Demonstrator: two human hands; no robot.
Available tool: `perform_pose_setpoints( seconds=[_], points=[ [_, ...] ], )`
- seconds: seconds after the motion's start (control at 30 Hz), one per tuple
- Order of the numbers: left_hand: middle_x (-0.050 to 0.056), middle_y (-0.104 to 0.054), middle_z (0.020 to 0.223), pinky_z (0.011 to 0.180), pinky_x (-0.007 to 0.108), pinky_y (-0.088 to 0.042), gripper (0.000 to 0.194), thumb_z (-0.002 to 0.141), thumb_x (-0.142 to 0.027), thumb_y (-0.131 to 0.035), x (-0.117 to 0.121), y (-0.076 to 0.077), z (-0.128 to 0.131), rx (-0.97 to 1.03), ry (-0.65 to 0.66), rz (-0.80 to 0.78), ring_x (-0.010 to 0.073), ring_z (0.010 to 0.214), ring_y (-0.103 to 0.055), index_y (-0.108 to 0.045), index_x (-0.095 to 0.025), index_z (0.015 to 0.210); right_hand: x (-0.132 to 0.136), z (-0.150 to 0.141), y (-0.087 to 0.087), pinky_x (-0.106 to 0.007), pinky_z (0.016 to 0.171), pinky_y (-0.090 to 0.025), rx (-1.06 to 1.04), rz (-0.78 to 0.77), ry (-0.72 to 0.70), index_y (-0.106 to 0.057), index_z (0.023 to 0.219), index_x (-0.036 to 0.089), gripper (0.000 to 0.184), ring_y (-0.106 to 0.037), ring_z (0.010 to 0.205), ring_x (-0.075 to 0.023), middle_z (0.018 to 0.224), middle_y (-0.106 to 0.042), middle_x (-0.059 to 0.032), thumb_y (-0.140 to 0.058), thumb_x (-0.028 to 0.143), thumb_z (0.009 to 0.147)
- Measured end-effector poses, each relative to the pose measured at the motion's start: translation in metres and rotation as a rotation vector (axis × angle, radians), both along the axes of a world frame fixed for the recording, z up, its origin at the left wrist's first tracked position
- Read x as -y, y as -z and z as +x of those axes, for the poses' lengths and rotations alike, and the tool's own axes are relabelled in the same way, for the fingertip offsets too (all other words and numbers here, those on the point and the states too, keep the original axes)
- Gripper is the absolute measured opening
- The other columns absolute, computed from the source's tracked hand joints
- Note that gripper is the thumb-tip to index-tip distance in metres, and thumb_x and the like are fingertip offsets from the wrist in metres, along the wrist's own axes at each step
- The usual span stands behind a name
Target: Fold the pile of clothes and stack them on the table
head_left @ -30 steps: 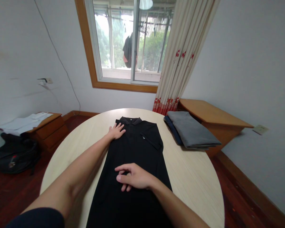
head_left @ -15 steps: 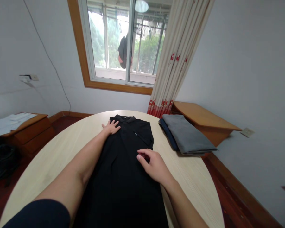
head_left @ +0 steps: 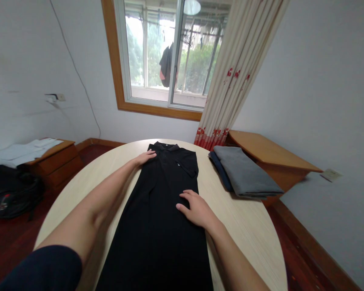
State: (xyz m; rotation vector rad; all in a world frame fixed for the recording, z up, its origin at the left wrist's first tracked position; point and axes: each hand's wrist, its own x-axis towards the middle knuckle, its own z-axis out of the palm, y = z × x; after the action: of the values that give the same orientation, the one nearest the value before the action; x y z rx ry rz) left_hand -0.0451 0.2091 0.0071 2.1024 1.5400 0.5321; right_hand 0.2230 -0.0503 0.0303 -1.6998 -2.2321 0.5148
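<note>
A black polo shirt (head_left: 166,198) lies lengthwise on the round, pale wooden table (head_left: 245,234), its collar at the far end. The short sleeve on the right is folded in over the body, near a small white chest mark. My left hand (head_left: 145,156) reaches to the shirt's far left shoulder, its fingers stretched out over the cloth. Nearer me, on the right side of the body, my right hand (head_left: 197,208) rests over the fabric with thumb and fingers apart. Neither hand grips the cloth. The shirt's lower end runs out of the view.
Folded grey and dark blue clothes (head_left: 245,171) lie stacked on the table's right side. Behind them stands a wooden desk (head_left: 273,149). A patterned curtain (head_left: 227,89) hangs beside the window. At left are a drawer cabinet (head_left: 60,163) with papers and a black backpack (head_left: 15,192).
My left hand has shifted slightly at the shirt's far left shoulder, its fingers now pointing more to the right. My right hand's thumb and fingers have spread a little. The view has turned left.
</note>
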Motion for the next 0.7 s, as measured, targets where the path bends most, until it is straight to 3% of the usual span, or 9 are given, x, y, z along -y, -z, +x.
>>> perform_pose_setpoints(
  seconds=[0.1, 0.2, 0.3, 0.43, 0.6, 0.7],
  points=[
    [0.011, -0.022, 0.161, 0.119, 0.044, -0.02, 0.082, 0.085, -0.072, -0.042, 0.054, -0.002, 0.002, -0.052, 0.066, 0.011, 0.0304, 0.146, -0.026, -0.043, -0.019, 0.148, -0.002, 0.001, 0.002, -0.044, 0.108, -0.041, 0.025, 0.024, -0.007, -0.065, 0.126, 0.014, 0.046, -0.053, 0.126, -0.0306, 0.137, -0.055, -0.0161, -0.06, 0.039, 0.088],
    [0.011, -0.009, 0.163, 0.117, 0.062, -0.003, 0.081, 0.09, -0.067, -0.035, 0.127, -0.002, 0.012, -0.256, 0.079, 0.147, 0.0322, 0.15, -0.008, -0.026, -0.018, 0.155, -0.004, 0.003, 0.007, -0.042, 0.106, -0.042, 0.018, 0.054, -0.027, -0.066, 0.124, 0.015, 0.044, -0.055, 0.124, -0.0293, 0.134, -0.057, -0.0151, -0.06, 0.039, 0.087],
    [0.013, -0.006, 0.163, 0.117, 0.06, -0.004, 0.082, 0.093, -0.067, -0.027, 0.205, -0.001, 0.022, -0.366, 0.109, 0.131, 0.0292, 0.151, -0.004, -0.018, -0.015, 0.156, -0.008, 0.008, 0.015, -0.041, 0.106, -0.043, -0.015, 0.086, -0.045, -0.066, 0.122, 0.015, 0.042, -0.057, 0.122, -0.028, 0.133, -0.059, -0.0145, -0.061, 0.038, 0.087],
    [0.015, -0.003, 0.162, 0.119, 0.057, -0.005, 0.09, 0.091, -0.069, -0.034, 0.292, -0.006, 0.023, -0.435, 0.159, 0.065, 0.0299, 0.15, -0.001, -0.014, -0.011, 0.157, -0.015, 0.016, 0.026, -0.04, 0.105, -0.043, -0.08, 0.13, -0.066, -0.067, 0.119, 0.015, 0.039, -0.058, 0.119, -0.0258, 0.129, -0.062, -0.0135, -0.062, 0.037, 0.087],
    [0.012, -0.004, 0.162, 0.119, 0.057, -0.009, 0.094, 0.086, -0.071, -0.045, 0.36, -0.009, 0.002, -0.349, 0.227, 0.008, 0.0304, 0.15, -0.002, -0.013, -0.02, 0.158, -0.021, 0.023, 0.033, -0.038, 0.103, -0.044, -0.179, 0.166, -0.055, -0.069, 0.115, 0.016, 0.033, -0.061, 0.114, -0.0231, 0.122, -0.066, -0.0118, -0.062, 0.033, 0.087],
    [0.012, -0.016, 0.162, 0.119, 0.057, -0.015, 0.092, 0.079, -0.069, -0.06, 0.386, -0.003, -0.017, -0.269, 0.271, 0.017, 0.0319, 0.15, -0.012, -0.028, -0.027, 0.154, -0.022, 0.024, 0.035, -0.037, 0.102, -0.045, -0.196, 0.186, -0.046, -0.07, 0.113, 0.015, 0.032, -0.062, 0.112, -0.0225, 0.12, -0.068, -0.0115, -0.062, 0.032, 0.088]
  ],
)
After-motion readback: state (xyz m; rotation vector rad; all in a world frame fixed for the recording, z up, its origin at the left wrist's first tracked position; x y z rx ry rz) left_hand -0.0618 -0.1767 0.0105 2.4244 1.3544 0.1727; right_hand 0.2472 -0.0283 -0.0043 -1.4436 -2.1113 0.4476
